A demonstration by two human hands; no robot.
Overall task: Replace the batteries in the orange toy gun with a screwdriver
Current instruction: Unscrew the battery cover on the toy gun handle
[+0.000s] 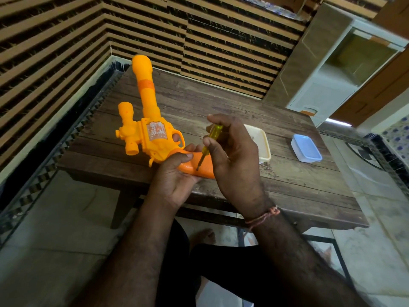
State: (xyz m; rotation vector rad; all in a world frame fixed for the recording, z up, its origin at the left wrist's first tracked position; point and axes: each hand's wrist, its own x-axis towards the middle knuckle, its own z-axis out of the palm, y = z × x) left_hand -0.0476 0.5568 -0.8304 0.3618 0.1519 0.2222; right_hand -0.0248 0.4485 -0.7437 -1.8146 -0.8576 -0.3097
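Head view is showing a smooth orange plastic gun (145,129), lying on its side on a dark, grainy wood-plank surface (298,180), its long round barrel pointing away from the person and a stubby scope sitting along its left. A glittery sticker is covering the gun's body. The left hand (177,173) is gripping the gun's handle at the near edge of the surface, thumb lying over the top. The right hand (232,149) is pinching a screwdriver (208,144) with a clear yellow handle, its thin metal shaft slanting down so the tip is touching the handle's side. Right of the gun, partly hidden behind the right hand, a cream rectangular tray (264,145) is sitting; further right, a small blue-lidded box (305,147) is resting. A thread band is circling the right wrist.
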